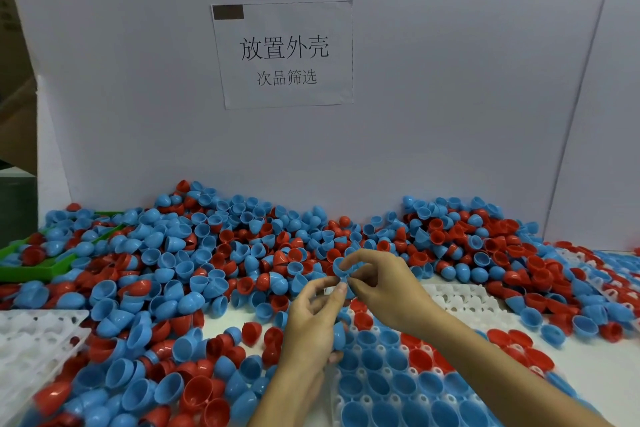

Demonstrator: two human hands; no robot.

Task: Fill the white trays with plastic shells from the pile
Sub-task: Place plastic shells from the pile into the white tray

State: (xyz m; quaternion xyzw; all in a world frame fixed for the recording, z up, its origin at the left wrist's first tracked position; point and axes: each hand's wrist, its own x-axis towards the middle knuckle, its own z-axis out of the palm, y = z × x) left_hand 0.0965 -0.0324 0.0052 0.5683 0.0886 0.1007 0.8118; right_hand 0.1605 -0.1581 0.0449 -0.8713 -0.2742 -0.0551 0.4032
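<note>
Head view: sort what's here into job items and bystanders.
Job items: pile of red and blue shells; white tray being filled; empty white tray at left; blue shell pinched by right hand; left hand.

Bystanders: green tray; paper sign; white backboard.

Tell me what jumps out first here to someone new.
A huge pile of blue and red shells sprawls across the table against the white backboard. Centre frame, both hands, left hand and right hand, pinch a blue shell above a part-filled white tray. A printed sign hangs above.
</note>
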